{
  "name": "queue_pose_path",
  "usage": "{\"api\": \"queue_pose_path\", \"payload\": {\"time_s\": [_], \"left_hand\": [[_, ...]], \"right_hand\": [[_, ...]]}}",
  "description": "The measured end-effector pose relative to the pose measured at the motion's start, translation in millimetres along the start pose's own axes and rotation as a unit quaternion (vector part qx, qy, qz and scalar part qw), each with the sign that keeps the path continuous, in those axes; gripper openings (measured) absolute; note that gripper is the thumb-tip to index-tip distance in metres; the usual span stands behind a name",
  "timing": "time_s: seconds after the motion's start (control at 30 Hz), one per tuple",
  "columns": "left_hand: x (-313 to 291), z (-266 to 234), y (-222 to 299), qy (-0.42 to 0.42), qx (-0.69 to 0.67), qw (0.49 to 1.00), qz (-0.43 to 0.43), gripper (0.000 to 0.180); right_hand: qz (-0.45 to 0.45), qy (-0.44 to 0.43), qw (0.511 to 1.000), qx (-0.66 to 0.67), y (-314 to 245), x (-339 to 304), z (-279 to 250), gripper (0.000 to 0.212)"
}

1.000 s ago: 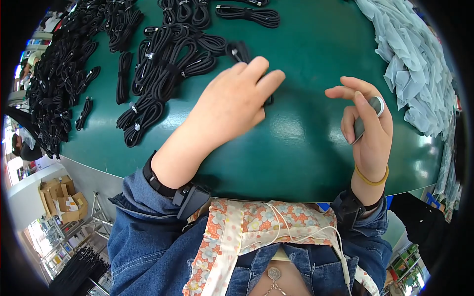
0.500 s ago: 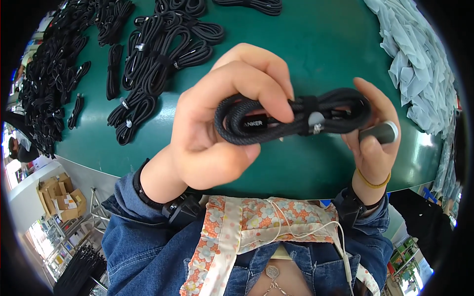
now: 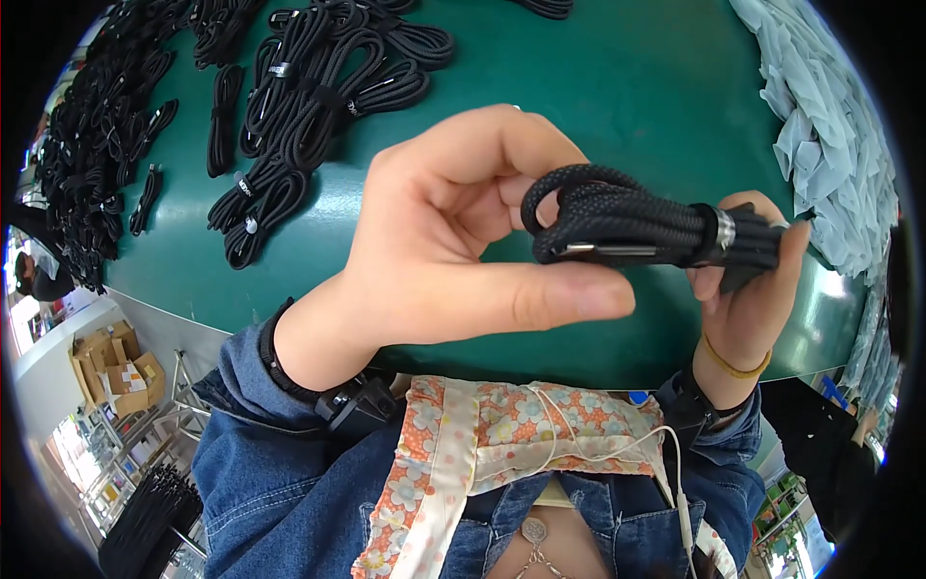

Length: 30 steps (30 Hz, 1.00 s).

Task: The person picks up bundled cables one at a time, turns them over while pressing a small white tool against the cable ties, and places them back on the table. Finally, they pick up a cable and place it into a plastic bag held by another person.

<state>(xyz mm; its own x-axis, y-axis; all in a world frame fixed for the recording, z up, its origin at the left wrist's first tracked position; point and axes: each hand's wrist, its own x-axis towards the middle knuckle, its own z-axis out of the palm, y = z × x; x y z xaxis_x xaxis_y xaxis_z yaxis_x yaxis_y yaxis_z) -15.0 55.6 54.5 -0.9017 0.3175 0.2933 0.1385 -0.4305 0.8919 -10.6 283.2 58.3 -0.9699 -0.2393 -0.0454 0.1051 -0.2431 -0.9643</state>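
Observation:
A coiled black braided cable [image 3: 627, 224], bound round its middle with a black tie with a shiny silver-grey patch, is held above the table. My right hand [image 3: 752, 299] pinches its right end between thumb and fingers. A dark piece [image 3: 743, 275] shows by those fingers; its kind is unclear. My left hand [image 3: 434, 232] is at the coil's left end, its thumb stretched out apart below the cable. Its fingertips are partly hidden behind the loops, so whether they touch is uncertain. A metal connector edge shows along the coil's underside.
Several bundled black cables [image 3: 309, 106] lie on the green table [image 3: 617, 106] at the far left, beside a larger heap of them [image 3: 87, 145]. Translucent pale bags [image 3: 820, 145] are piled along the right edge. Cardboard boxes [image 3: 121, 372] stand beyond the table at left.
The coil has turned over and moved right, showing another side. My left hand has loosened from its pinch, thumb now stretched out. My right hand has closed on the coil's right end.

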Motion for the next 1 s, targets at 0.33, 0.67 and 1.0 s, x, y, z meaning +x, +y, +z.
{"api": "queue_pose_path", "payload": {"time_s": [0.33, 0.67, 1.0], "left_hand": [[-1.9, 2.5, 1.0, 0.048, -0.116, 0.986, -0.106, 0.038], [22.3, -67.4, 3.3, 0.174, 0.525, 0.833, -0.013, 0.021], [10.0, -66.3, 7.5, 0.014, 0.824, 0.565, -0.051, 0.027]], "right_hand": [[0.046, 0.049, 0.996, 0.057, -4.6, 4.5, 25.3, 0.051], [0.135, -0.251, 0.926, -0.247, -15.1, 9.0, 2.1, 0.026], [0.041, 0.099, 0.993, -0.046, -14.8, 14.5, 19.6, 0.034]]}}
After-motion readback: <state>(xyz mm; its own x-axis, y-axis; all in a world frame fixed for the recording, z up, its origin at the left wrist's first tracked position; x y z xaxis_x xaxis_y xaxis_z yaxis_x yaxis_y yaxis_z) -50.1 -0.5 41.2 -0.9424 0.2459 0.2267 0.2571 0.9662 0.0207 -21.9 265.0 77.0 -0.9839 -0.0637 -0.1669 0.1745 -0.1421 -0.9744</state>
